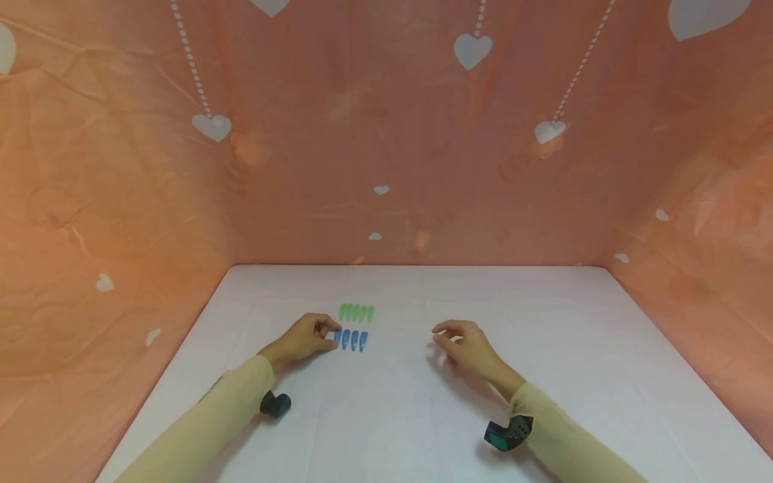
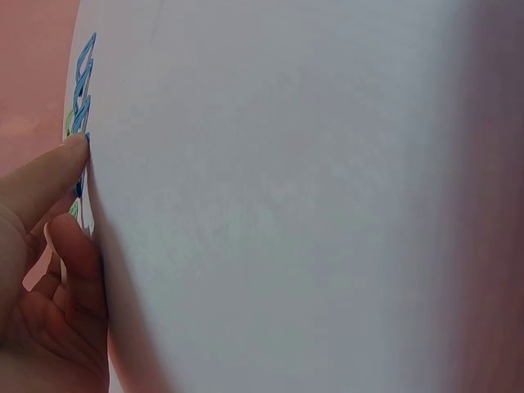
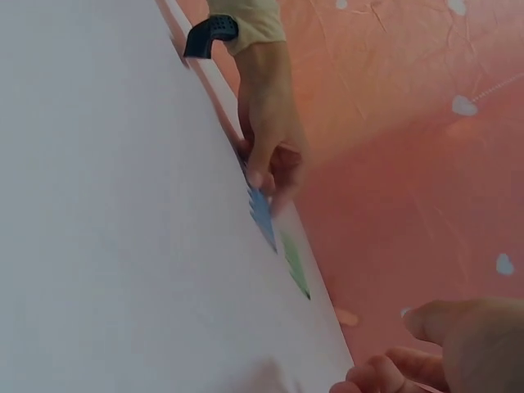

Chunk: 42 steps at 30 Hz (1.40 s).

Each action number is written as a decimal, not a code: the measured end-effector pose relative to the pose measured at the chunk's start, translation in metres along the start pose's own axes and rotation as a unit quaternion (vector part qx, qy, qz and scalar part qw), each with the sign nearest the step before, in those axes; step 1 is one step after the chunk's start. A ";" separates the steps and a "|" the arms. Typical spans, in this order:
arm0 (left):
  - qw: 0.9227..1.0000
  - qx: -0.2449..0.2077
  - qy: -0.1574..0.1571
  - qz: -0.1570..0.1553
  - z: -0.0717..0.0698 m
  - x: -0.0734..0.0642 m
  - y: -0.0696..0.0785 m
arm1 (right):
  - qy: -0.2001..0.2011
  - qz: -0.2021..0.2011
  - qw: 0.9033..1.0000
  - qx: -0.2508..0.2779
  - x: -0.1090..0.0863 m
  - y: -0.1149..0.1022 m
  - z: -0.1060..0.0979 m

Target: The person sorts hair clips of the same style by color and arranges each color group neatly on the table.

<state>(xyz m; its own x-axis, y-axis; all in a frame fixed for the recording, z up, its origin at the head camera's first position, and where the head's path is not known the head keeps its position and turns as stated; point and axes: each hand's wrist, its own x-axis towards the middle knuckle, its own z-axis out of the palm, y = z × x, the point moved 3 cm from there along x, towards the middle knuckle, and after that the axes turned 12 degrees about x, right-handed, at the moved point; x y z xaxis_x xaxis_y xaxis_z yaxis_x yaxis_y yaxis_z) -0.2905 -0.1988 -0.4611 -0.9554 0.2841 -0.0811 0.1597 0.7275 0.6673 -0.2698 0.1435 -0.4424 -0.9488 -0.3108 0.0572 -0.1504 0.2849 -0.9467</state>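
A row of several blue snap hair clips [image 1: 354, 340] lies on the white table, side by side with narrow gaps. Beyond it runs a matching row of green hair clips [image 1: 357, 313]. My left hand [image 1: 310, 335] is at the left end of the blue row, pinching the last blue hair clip [image 1: 338, 336] between thumb and finger. In the left wrist view the thumb [image 2: 51, 178] covers part of that clip. Off to the right, my right hand [image 1: 470, 349] hovers over the table with fingers loosely bent, holding nothing.
The white table [image 1: 543, 302] is walled at the back and sides by orange cloth [image 1: 338, 161] printed with pale hearts. Each wrist wears a dark strap device, one on the left [image 1: 276, 404] and one on the right [image 1: 510, 433].
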 end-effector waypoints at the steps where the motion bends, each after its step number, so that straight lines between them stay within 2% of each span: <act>1: 1.000 0.000 0.000 -0.001 0.000 0.000 0.000 | 0.004 0.003 1.000 0.000 -0.001 0.001 -0.003; 15: 1.000 0.013 0.006 -0.011 0.000 -0.001 0.001 | 0.024 0.030 0.999 0.018 -0.011 0.016 -0.037; 23: 1.000 0.010 0.002 -0.014 -0.001 -0.001 0.001 | 0.018 0.051 0.999 0.004 -0.014 0.027 -0.043; 31: 1.000 0.004 0.000 -0.007 0.001 0.000 0.000 | 0.022 0.010 0.998 -0.052 -0.010 0.026 -0.032; 36: 1.000 0.000 -0.001 -0.011 0.002 -0.001 0.001 | 0.038 -0.025 0.993 -0.109 -0.006 0.024 -0.025; 42: 1.000 0.005 0.002 -0.014 0.002 -0.002 0.001 | 0.021 -0.039 0.992 -0.119 -0.003 0.022 -0.021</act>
<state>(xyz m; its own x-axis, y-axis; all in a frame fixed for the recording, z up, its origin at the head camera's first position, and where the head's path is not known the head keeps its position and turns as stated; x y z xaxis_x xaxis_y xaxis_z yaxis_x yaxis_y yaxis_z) -0.2882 -0.1979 -0.4618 -0.9604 0.2611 -0.0972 0.1351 0.7416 0.6571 -0.2765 0.1696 -0.4563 -0.9419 -0.3029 0.1454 -0.2800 0.4687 -0.8378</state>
